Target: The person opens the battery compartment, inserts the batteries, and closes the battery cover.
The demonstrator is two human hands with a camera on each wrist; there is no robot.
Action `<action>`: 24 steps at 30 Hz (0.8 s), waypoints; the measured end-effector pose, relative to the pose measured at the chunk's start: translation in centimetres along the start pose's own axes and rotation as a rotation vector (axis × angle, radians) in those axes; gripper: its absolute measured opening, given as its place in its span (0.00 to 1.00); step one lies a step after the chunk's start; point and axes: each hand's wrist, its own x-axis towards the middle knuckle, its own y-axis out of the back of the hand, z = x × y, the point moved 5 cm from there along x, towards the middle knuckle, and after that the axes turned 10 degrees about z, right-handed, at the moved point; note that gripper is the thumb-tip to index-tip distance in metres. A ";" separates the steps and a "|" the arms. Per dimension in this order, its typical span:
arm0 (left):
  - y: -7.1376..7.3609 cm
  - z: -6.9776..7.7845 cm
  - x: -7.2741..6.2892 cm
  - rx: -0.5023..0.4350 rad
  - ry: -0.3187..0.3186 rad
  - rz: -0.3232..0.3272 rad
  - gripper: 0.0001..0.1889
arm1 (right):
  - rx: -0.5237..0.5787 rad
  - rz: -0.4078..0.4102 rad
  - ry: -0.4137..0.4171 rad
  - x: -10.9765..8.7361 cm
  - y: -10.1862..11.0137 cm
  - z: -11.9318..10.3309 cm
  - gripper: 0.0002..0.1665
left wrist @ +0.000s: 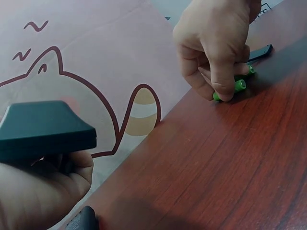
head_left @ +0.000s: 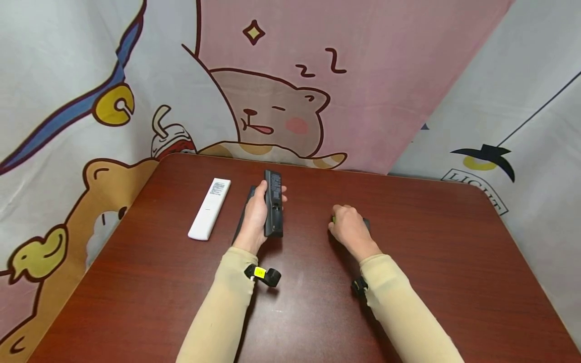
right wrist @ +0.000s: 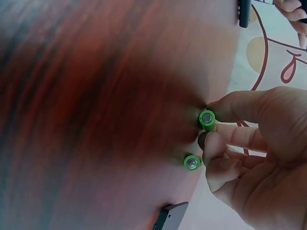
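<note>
My left hand grips a black remote control, held up with its labelled back in view and its battery bay uncovered at the near end. At the table's right half, my right hand pinches a green battery between thumb and fingers, low over the wood. A second green battery lies close beside those fingers. Just past it is a small black piece, seemingly a battery cover, mostly hidden by the hand in the head view.
Left of the left hand lies a white remote control. Another dark remote control rests on the brown table, partly covered by the left hand. A cartoon-printed curtain hangs along the table's far edge.
</note>
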 end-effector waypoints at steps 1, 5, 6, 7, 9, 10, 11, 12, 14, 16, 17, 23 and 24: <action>0.0 0.0 0.0 0.001 0.000 0.000 0.32 | 0.000 -0.001 -0.002 0.0 0.0 0.0 0.07; 0.0 0.0 0.0 0.007 0.004 0.004 0.32 | 0.003 -0.001 0.004 0.0 -0.1 -0.1 0.06; -0.1 0.0 -0.1 0.008 0.005 0.005 0.32 | 0.006 -0.001 0.007 -0.1 -0.1 -0.1 0.06; 0.0 0.0 -0.1 0.011 0.008 0.007 0.32 | 0.010 -0.001 0.009 -0.1 -0.1 -0.1 0.05; -0.1 0.1 -0.1 0.014 0.008 0.008 0.32 | 0.016 0.001 0.013 -0.1 -0.1 -0.1 0.05; -0.1 0.1 -0.1 0.016 0.010 0.007 0.32 | 0.017 0.004 0.013 -0.1 -0.1 -0.1 0.05; -0.1 0.1 -0.1 0.018 0.009 0.006 0.32 | 0.019 0.005 0.011 -0.1 -0.1 -0.1 0.05; -0.1 0.1 -0.1 0.017 0.010 0.006 0.32 | 0.022 0.008 0.010 -0.1 -0.1 -0.1 0.05; -0.1 0.1 -0.1 0.019 0.008 0.007 0.32 | 0.027 0.011 0.010 -0.2 0.0 0.0 0.06; 0.0 0.1 -0.1 0.018 0.010 0.008 0.32 | 0.040 0.014 0.010 -0.1 0.0 0.0 0.06; 0.0 0.0 0.0 0.017 0.010 0.008 0.32 | 0.048 0.014 0.009 -0.1 0.0 0.0 0.06; 0.1 0.0 -0.2 0.017 0.012 0.003 0.32 | 0.097 0.044 0.004 -0.1 0.5 -0.2 0.06; 0.1 0.0 -0.2 0.016 0.012 0.003 0.32 | 0.104 0.048 0.003 -0.2 0.6 -0.3 0.06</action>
